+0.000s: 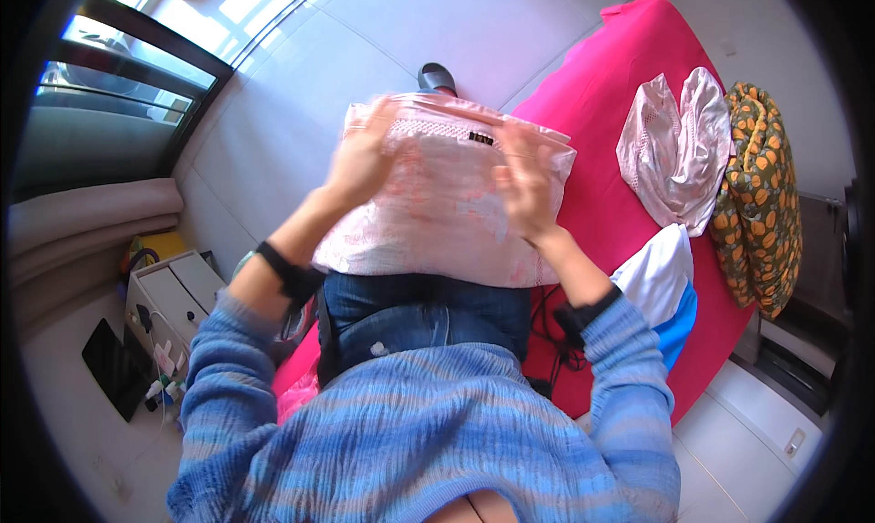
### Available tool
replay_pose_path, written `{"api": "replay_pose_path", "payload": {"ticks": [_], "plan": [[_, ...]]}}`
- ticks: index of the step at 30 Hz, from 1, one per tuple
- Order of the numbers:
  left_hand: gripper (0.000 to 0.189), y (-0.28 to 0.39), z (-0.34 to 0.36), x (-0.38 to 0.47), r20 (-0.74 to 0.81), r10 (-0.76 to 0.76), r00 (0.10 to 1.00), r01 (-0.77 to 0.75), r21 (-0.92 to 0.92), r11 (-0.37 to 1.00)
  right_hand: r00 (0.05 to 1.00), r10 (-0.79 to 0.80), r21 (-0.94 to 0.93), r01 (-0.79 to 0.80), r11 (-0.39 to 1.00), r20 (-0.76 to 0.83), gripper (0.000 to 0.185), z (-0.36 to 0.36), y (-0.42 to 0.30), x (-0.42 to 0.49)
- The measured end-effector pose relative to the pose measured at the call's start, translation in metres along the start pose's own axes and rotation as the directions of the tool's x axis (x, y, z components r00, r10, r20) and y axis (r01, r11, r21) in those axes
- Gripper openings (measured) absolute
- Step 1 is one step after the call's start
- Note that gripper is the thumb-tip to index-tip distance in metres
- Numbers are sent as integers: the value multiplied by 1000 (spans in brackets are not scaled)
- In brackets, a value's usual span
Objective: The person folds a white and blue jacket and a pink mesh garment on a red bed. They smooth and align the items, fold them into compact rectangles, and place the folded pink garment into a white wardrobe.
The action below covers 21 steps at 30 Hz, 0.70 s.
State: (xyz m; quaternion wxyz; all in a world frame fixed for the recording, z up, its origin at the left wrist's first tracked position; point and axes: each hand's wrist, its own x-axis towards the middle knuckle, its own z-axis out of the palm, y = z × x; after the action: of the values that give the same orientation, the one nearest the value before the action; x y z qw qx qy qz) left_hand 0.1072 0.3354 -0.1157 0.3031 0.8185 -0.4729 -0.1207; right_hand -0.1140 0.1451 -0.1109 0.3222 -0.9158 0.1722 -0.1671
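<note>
A pale pink patterned cloth point(437, 215), folded in layers, lies across my lap over the blue jeans point(424, 311). It looks like a pillowcase, with a lattice trim band and a small dark label near its far edge. My left hand point(366, 157), blurred by motion, is over the cloth's far left part with fingers extended. Over the far right part is my right hand point(526, 181), also blurred, its thumb apart from the fingers. Neither hand visibly pinches the cloth; whether they touch it is hard to tell.
The bright pink bed sheet point(588, 154) extends to my right. A crumpled pale pink cloth point(677, 147), a floral quilted bundle point(759, 195) and a white-and-blue cloth point(660, 277) lie there. Dark cables point(557, 345) run beside my hip. A small cabinet point(178, 290) stands left.
</note>
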Motion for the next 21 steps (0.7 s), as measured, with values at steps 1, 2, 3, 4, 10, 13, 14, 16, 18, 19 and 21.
{"api": "replay_pose_path", "payload": {"ticks": [1,2,3,4,10,13,14,16,18,19,21], "plan": [[46,19,14,10,25,157,987,-154,-76,985,995,-89,-139,95,986,48,57,19,-6,15],[46,33,24,22,118,146,982,-155,69,985,996,-52,-132,62,989,77,57,33,-7,28],[46,41,29,33,190,176,966,-215,213,953,992,-30,-172,51,984,121,58,43,-1,39],[46,42,28,41,183,152,971,-188,197,962,992,33,-154,-14,988,122,58,45,11,48],[53,9,25,66,288,-192,938,168,106,980,954,214,-467,-95,879,208,60,25,82,28],[58,-39,39,73,432,-357,828,457,-153,876,984,120,-609,-14,793,134,58,23,99,22],[61,-57,44,72,495,-419,761,578,-225,784,980,152,-622,-39,782,130,57,21,104,23],[65,-92,47,54,504,-489,712,620,-125,775,978,204,-678,-127,724,35,58,16,115,21],[76,-114,41,27,532,-504,680,698,-259,668,948,305,-667,-288,687,-95,64,3,126,13],[86,-120,33,13,519,-543,660,731,-276,624,891,397,-549,-451,704,-223,65,-3,131,7],[94,-123,10,-13,679,-608,410,900,-409,150,661,635,-277,-747,604,-399,66,-16,136,-10]]}}
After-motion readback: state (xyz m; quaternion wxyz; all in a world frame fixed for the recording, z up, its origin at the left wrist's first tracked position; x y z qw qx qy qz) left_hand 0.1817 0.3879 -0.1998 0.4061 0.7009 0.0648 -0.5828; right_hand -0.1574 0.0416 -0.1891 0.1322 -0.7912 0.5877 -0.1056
